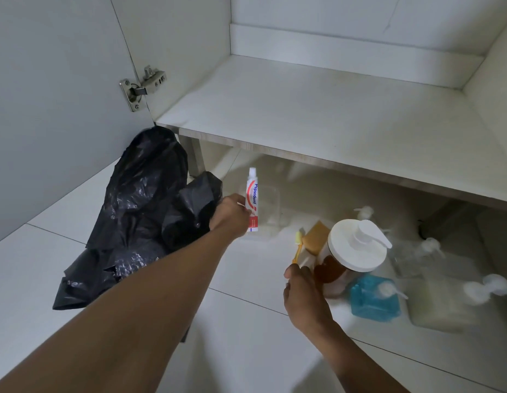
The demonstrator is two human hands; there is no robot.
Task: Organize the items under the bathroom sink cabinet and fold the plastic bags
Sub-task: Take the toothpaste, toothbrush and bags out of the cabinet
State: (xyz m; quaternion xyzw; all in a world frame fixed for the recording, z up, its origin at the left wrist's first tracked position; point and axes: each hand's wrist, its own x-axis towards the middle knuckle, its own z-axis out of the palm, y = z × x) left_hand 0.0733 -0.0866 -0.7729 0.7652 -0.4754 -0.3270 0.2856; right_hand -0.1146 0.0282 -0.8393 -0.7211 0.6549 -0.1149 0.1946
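My left hand grips a white and red Pepsodent toothpaste tube upright, just in front of the cabinet's bottom shelf. My right hand pinches the end of a yellow toothbrush, which points up and away beside a brown pump jar with a white lid. Crumpled black plastic bags lie on the floor tiles at the left, behind my left forearm. A clear container stands blurred behind the toothpaste.
On the floor at right stand a blue pump bottle, a tan sponge, and several pale, blurred pump bottles. The cabinet door hangs open at left on a metal hinge.
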